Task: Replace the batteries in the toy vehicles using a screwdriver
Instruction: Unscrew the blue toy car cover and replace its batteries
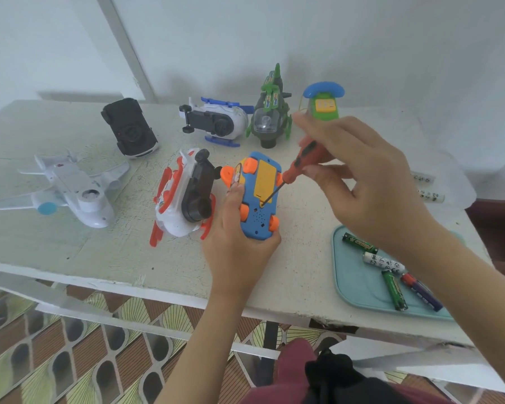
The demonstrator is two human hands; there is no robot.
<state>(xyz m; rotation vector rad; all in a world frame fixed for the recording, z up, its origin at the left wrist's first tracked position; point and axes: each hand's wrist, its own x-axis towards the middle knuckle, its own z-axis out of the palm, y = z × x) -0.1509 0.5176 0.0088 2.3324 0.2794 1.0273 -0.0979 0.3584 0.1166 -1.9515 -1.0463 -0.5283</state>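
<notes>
A blue toy car [260,217] with orange wheels lies upside down, its yellow battery cover [265,182] facing up. My left hand [236,243] grips it from below and from its left side. My right hand [362,182] pinches an orange and black screwdriver [299,161]. The screwdriver's thin tip touches the near end of the yellow cover. On the right, a teal tray [359,287] holds several loose batteries [394,290].
More upturned toys lie on the white table [99,252]: a white plane [70,191], a black car [129,126], an orange-and-white helicopter [184,199], a blue-and-white helicopter [216,121], a green helicopter [271,112] and a toy phone [324,103]. Two batteries [429,188] lie at the far right.
</notes>
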